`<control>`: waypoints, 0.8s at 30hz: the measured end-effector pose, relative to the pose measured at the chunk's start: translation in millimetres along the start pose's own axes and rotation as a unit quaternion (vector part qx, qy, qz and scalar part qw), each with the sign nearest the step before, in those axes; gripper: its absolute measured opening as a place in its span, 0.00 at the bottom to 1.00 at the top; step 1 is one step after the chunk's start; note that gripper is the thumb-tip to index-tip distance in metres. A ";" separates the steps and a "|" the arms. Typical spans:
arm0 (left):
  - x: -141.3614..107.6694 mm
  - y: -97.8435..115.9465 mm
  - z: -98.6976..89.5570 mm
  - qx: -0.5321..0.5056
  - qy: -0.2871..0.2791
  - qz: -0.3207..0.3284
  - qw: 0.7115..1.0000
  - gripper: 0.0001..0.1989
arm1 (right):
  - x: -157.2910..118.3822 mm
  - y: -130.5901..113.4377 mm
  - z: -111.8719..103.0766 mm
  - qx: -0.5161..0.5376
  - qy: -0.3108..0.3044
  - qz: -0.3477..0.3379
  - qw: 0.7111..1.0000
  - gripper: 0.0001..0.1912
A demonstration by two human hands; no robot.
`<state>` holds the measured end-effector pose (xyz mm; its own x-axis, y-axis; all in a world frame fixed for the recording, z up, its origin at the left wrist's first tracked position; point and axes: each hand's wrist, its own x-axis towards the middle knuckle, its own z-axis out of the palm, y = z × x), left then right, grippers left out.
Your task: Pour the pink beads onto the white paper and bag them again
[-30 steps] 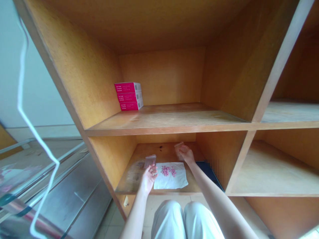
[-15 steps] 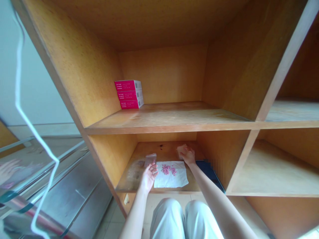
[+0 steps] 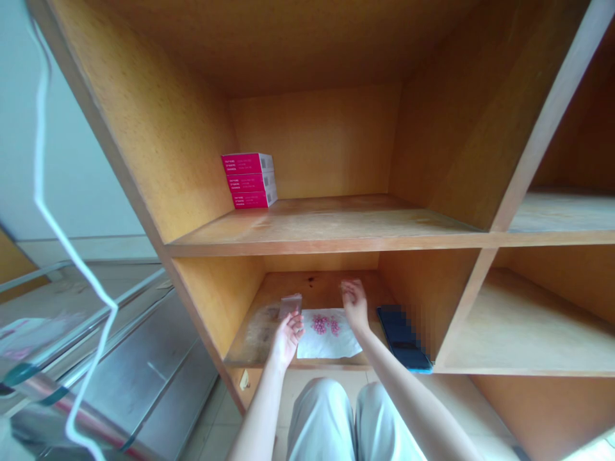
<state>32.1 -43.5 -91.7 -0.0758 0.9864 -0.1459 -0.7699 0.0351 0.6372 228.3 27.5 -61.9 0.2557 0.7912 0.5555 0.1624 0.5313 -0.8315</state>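
Flanking white sheet near dark slab, right hand pinches bag, left hand unclear.

The bag looks like clear plastic, the sheet matt, the shelf scuffed wood.

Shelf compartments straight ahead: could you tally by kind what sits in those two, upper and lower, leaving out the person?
Pink boxes: 3
White sheet: 1
Clusters of small pink pieces: 2
Clear packet by the left hand: 1
Dark flat item: 1
Total: 8, not counting whatever is at the right hand, too blurred to count.
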 end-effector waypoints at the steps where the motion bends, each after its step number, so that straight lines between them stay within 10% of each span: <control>1: -0.3 0.1 0.2 0.000 0.001 0.001 1.000 0.07 | -8.3 -2.7 1.3 0.023 -0.008 0.021 0.999 0.13; 12: -9.8 3.9 17.1 0.110 0.077 0.146 0.980 0.06 | -50.3 7.6 -2.6 -0.007 -0.029 0.113 0.993 0.13; 17: 7.3 27.0 25.7 0.295 0.149 0.272 0.904 0.06 | -51.2 12.4 -2.2 -0.015 -0.032 0.102 0.994 0.13; 24: 26.0 48.4 19.5 0.576 0.068 0.187 0.793 0.10 | -51.4 14.8 -2.8 -0.034 -0.037 0.083 0.995 0.13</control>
<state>5.2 -13.1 -50.0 -0.2911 0.9383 0.1867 0.4071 -0.0551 0.9117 220.2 -6.1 -102.8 0.2147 0.8876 0.4075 0.1880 0.3718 -0.9091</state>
